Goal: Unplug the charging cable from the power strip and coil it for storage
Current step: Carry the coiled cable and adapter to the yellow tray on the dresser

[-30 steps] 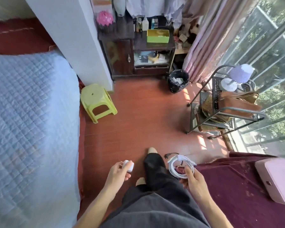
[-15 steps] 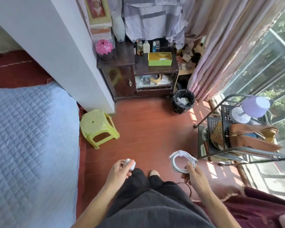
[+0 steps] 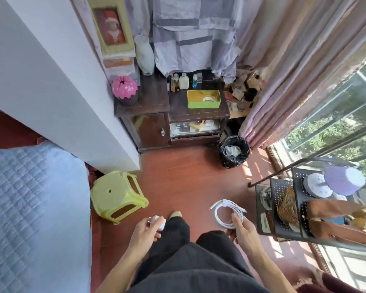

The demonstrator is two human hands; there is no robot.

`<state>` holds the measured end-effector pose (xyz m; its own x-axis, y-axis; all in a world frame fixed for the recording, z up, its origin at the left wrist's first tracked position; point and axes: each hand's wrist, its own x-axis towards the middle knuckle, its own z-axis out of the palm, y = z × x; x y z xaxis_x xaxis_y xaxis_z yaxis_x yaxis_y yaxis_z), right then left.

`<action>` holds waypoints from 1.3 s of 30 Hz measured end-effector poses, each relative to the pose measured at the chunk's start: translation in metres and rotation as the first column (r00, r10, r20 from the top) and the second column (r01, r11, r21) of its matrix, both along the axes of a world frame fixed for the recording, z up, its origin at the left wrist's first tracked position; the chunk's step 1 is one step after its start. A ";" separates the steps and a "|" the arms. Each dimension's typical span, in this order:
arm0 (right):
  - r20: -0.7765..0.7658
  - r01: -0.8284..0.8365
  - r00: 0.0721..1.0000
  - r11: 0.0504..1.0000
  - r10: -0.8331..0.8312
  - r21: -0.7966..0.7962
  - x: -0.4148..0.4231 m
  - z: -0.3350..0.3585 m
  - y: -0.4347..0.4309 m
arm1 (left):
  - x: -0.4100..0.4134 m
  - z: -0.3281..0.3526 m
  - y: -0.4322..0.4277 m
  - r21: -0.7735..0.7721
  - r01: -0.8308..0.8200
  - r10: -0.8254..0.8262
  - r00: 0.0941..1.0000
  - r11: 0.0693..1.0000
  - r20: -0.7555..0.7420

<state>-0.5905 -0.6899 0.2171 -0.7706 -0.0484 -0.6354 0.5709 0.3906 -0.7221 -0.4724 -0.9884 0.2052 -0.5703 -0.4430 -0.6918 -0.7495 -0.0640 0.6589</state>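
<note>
My right hand [image 3: 244, 231] grips a white charging cable [image 3: 223, 210] wound into a round coil, held over the red floor in front of my right leg. A small white charger plug [image 3: 159, 222] sits in my left hand [image 3: 144, 230], beside my left knee. The two hands are apart, with my dark trousers between them. No power strip is in view.
A green plastic stool [image 3: 117, 193] stands left of my feet, beside the blue quilted bed [image 3: 30, 208]. Ahead are a dark wooden cabinet [image 3: 156, 123] with a green box [image 3: 203, 99] on it and a black bin [image 3: 234, 151]. A black metal rack [image 3: 287, 199] stands close to my right.
The view has tilted up and moved forward toward the cabinet. The dark red bedding and pink case at the right have left the view. Both hands keep their hold.
</note>
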 end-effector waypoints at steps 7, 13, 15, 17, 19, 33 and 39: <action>-0.035 0.133 0.990 0.991 -0.134 -0.020 -0.078 0.010 -0.042 | -0.124 0.021 -0.058 -0.006 0.109 -0.110 0.992 0.994 -0.063; -0.007 0.174 0.985 0.984 -0.174 0.025 -0.147 0.001 -0.063 | -0.212 0.020 -0.076 0.005 0.127 -0.127 0.990 0.992 -0.065; 0.008 0.185 0.983 0.982 -0.185 0.033 -0.174 -0.005 -0.067 | -0.236 0.017 -0.077 0.008 0.123 -0.122 0.991 0.992 -0.045; 0.025 0.180 0.983 0.982 -0.181 0.049 -0.203 -0.010 -0.069 | -0.261 0.014 -0.078 0.005 0.123 -0.123 0.992 0.992 -0.017; 0.027 0.176 0.984 0.983 -0.178 0.050 -0.233 -0.014 -0.073 | -0.288 0.014 -0.080 0.005 0.121 -0.121 0.993 0.993 0.004; -0.008 0.139 0.990 0.990 -0.140 -0.026 -0.424 0.010 -0.146 | -0.453 0.003 -0.126 -0.040 0.111 -0.110 0.994 0.993 0.029; 0.067 0.145 0.987 0.989 -0.147 0.042 -0.475 -0.008 -0.170 | -0.508 -0.020 -0.164 -0.001 0.080 -0.080 0.996 0.997 0.033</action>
<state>-1.0656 -0.8598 0.2091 -0.7215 0.0860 -0.6871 0.6721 0.3254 -0.6651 -0.9803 -1.1526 0.1849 -0.5806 -0.3983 -0.7101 -0.7738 -0.0015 0.6335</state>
